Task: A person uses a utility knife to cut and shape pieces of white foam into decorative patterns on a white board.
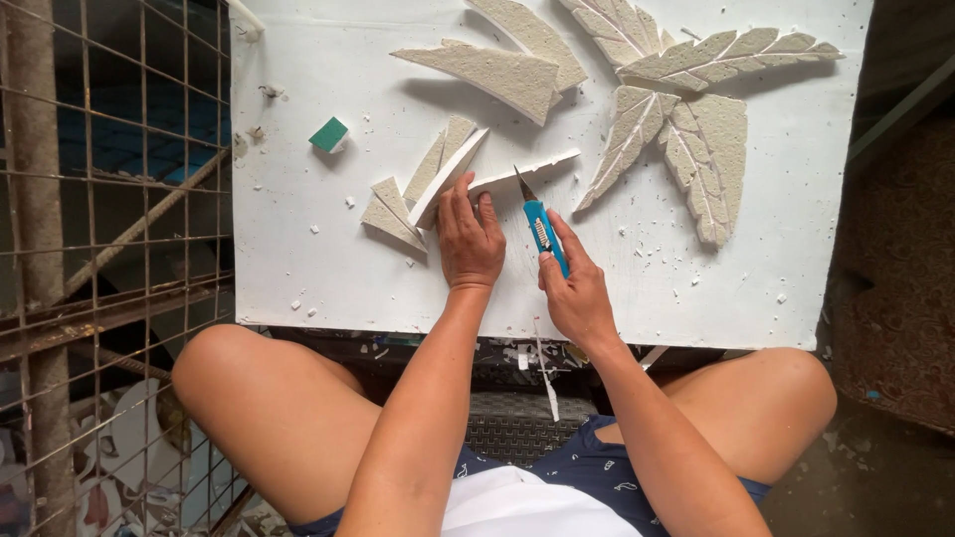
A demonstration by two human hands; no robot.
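My right hand (575, 288) grips a blue utility knife (542, 231), its blade tip touching a thin white foam strip (525, 170). My left hand (468, 239) presses flat on the white foam board (298, 239), its fingertips against a slanted foam piece (448, 179) and the strip's near end. Small triangular foam offcuts (393, 211) lie just left of that hand.
Carved foam leaf shapes (686, 109) and two curved pieces (497, 70) lie at the board's far side. A small green block (329, 134) sits at upper left. A rusty wire grid (109, 239) stands to the left. My bare knees (259, 398) are below the board's near edge.
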